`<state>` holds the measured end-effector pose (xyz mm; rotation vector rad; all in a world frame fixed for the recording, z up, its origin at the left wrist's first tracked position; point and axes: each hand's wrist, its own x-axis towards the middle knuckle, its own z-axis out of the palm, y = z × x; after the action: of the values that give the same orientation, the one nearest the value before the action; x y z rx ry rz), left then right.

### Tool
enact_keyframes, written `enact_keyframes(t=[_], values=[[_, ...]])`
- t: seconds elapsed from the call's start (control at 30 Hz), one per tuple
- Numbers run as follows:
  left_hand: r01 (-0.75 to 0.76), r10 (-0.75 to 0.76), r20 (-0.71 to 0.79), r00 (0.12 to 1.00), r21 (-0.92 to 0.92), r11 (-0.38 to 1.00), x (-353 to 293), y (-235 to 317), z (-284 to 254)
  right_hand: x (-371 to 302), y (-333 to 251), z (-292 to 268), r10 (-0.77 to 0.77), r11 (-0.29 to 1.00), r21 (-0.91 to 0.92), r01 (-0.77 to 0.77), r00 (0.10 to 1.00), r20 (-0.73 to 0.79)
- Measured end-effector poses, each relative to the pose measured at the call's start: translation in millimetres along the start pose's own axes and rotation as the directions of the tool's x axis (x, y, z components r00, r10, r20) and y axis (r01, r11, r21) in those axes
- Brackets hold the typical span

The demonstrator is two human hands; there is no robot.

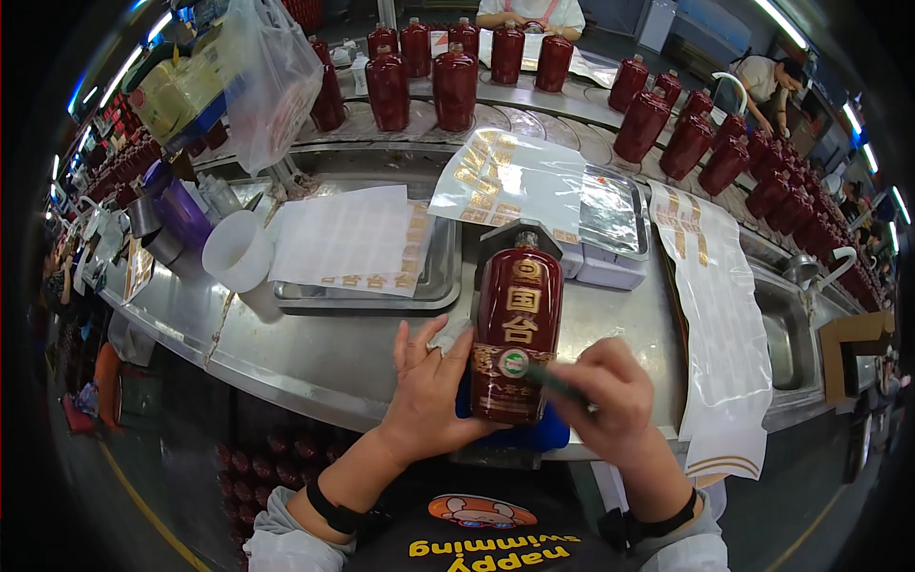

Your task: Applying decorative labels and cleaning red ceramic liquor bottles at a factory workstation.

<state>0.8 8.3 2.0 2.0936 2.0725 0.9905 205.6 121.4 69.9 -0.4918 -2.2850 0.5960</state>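
A dark red glass bottle (519, 286) with gold lettering lies tilted back in front of me, its neck pointing away. My left hand (426, 391) steadies its lower left side, thumb by the base and fingers partly spread. A crumpled white tissue (448, 337) shows at those fingertips. In my right hand (610, 396), closed and blurred by motion, is a dark green handled tool (569, 387). Its tip meets the bottle's lower front beside a round green-and-white emblem (513, 363). What kind of tool it is I cannot make out. Something blue (548, 434) supports the bottle from below.
Sheets of gold labels (496, 176) lie behind the bottle; white backing sheets (348, 234) cover a metal tray (438, 272) at left. A white tub (236, 252) stands farther left. Long label sheets (715, 315) hang over the right edge, near a sink (786, 334). Red bottles (455, 91) line a conveyor.
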Motion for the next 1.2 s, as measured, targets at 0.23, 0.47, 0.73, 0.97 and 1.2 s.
enact_keyframes(t=[0.23, 0.47, 0.73, 0.97, 1.2], values=[[0.065, -0.06, 0.046, 0.997, -0.131, 0.989, 1, 1, 4, 3, -3, -1, -0.074, 0.997, -0.023, 0.074, 0.997, 0.021], [0.045, -0.044, 0.026, 0.999, -0.059, 0.997, -6, -1, 5, 1, -2, -6, -0.105, 0.994, -0.017, 0.108, 0.988, 0.115], [0.037, -0.033, 0.039, 0.999, -0.094, 0.995, -2, 3, -1, -3, 0, -5, 0.03, 0.984, -0.173, -0.033, 0.999, -0.021], [0.147, -0.132, 0.087, 0.988, -0.209, 0.967, 0, 5, 3, 1, -6, 0, 0.046, 0.983, -0.177, -0.05, 0.999, -0.027], [0.042, -0.043, -0.026, 0.999, -0.035, 0.999, -4, 7, -6, -1, -8, -2, 0.054, 0.989, -0.135, -0.057, 0.998, -0.028]])
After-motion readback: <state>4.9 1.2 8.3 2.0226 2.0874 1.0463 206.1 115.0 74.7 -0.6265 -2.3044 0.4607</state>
